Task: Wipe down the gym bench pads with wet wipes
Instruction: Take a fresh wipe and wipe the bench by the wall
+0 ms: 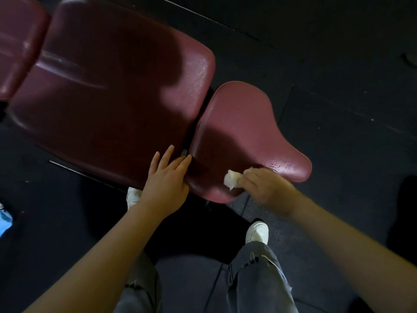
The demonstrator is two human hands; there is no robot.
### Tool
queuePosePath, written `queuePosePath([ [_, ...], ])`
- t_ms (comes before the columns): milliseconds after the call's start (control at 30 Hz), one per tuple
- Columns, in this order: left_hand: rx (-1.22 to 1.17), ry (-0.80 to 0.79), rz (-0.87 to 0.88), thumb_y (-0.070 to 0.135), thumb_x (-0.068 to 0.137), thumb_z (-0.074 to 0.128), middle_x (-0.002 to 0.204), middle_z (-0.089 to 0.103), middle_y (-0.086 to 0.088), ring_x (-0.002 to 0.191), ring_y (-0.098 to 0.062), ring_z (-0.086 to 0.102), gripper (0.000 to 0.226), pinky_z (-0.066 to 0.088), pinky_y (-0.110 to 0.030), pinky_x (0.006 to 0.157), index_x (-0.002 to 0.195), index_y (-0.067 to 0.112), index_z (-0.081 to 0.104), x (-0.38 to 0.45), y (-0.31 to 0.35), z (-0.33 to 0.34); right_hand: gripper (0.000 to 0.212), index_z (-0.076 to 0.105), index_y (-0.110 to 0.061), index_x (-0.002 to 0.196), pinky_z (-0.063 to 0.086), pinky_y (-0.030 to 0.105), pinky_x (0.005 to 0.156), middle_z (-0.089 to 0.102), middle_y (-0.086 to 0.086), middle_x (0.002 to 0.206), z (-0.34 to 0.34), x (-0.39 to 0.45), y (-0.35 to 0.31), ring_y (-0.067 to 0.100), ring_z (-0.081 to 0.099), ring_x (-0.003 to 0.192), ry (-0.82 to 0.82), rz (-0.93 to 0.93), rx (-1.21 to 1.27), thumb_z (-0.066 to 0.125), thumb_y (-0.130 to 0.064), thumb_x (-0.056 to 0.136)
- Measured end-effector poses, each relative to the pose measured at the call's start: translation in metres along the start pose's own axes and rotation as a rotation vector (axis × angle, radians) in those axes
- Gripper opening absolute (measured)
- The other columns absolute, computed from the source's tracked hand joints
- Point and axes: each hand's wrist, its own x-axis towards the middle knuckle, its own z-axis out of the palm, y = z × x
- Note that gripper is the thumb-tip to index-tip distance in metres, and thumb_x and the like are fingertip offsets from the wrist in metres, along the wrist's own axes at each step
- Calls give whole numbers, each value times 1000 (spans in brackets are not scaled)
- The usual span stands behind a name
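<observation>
Left hand (165, 177) flat, fingers straight, bracing large maroon vinyl back pad (108, 86). Right hand (264, 188) grips crumpled white wet wipe (231, 180) on smaller maroon seat pad (243, 132). Wet sheen near seat tip; remaining coverage unconfirmed.

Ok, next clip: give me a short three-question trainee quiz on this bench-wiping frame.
1. True or false: the left hand holds the wet wipe.
2. Which pad does the wipe touch? A) the large pad B) the small seat pad C) the far pad at the left edge
3. Fill in: the left hand rests flat beside the ___ between the two nearer pads.

Key: 1 false, the right hand grips it; 2 B; 3 gap.
</observation>
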Motion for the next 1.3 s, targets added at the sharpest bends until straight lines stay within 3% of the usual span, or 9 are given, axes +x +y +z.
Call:
queuePosePath([
  [133,15,-10,9,23,93,47,160,28,6,152,-20,-10,70,-22,-36,115,157,23,19,0,-2,2,20,62,-18,94,46,33,66,61,4,80,-28,36,68,25,57,74,-37,263,-113,44,-25,95],
  [300,17,-27,1,23,93,47,160,27,6,152,-21,-9,70,-20,-37,115,157,22,19,0,-1,1,22,60,0,93,46,41,69,59,18,80,-23,34,62,36,56,73,281,657,-169,44,-6,79],
  [367,-8,-31,-19,22,93,46,160,27,4,152,-21,-7,68,-16,-39,117,156,20,21,0,3,0,21,60,-1,96,46,40,69,58,16,80,-10,14,30,35,56,72,293,636,-138,49,-2,78],
  [467,-31,-27,-45,22,93,46,162,23,-1,153,-22,-1,68,-6,-41,121,156,15,22,-1,12,1,34,63,-2,104,48,38,66,58,12,82,0,-25,-8,33,56,73,123,462,-49,67,3,70],
  [567,-40,-39,-34,22,92,47,164,14,-5,152,-22,0,73,-3,-40,122,157,13,16,-5,22,5,21,66,-4,97,53,38,70,62,10,83,-13,-42,5,32,60,73,120,392,-58,56,-12,81],
  [667,-34,-35,40,22,91,50,165,9,-5,152,-22,3,73,1,-38,122,157,17,17,-7,26,9,28,64,1,90,51,43,71,61,19,81,-20,-35,49,38,60,73,266,584,-100,43,-16,84],
  [800,-35,-86,42,22,93,48,165,6,-6,152,-23,8,70,8,-37,121,156,16,18,-15,31,11,11,59,6,92,50,47,70,60,26,84,-8,-50,54,43,57,76,419,929,-17,51,3,85],
  [1033,22,-182,-5,26,95,45,166,5,-4,152,-20,6,69,7,-35,121,157,18,16,-29,49,-4,13,62,2,97,48,42,73,63,22,93,-10,-96,8,42,59,85,124,994,168,62,0,84],
  [1300,-6,-102,-84,24,95,44,165,9,-2,152,-19,5,68,5,-33,122,157,18,15,-74,94,-62,14,60,-11,103,49,37,67,61,5,99,-112,-92,-13,29,59,81,341,908,414,49,-19,98],
])
